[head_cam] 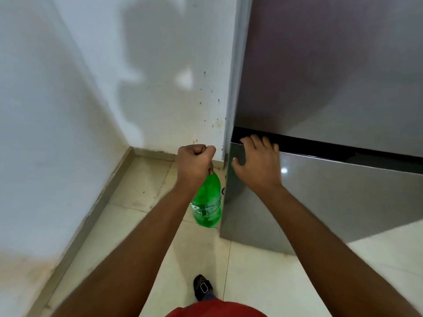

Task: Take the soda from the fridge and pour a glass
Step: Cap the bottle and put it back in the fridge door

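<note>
The left hand (196,160) fingers clamp the green soda bottle (207,202) neck, bottle hanging below them, while right hand (257,162) fingers spread flat on the fridge door (332,191).

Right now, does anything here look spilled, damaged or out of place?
No spill shows. The white wall beside the fridge carries brown specks and staining near the floor. The left hand holds the green soda bottle upright.

One green bottle (207,203), one fridge (332,88) with two doors — two hands (195,160), one shoe (202,287) at bottom centre.
</note>
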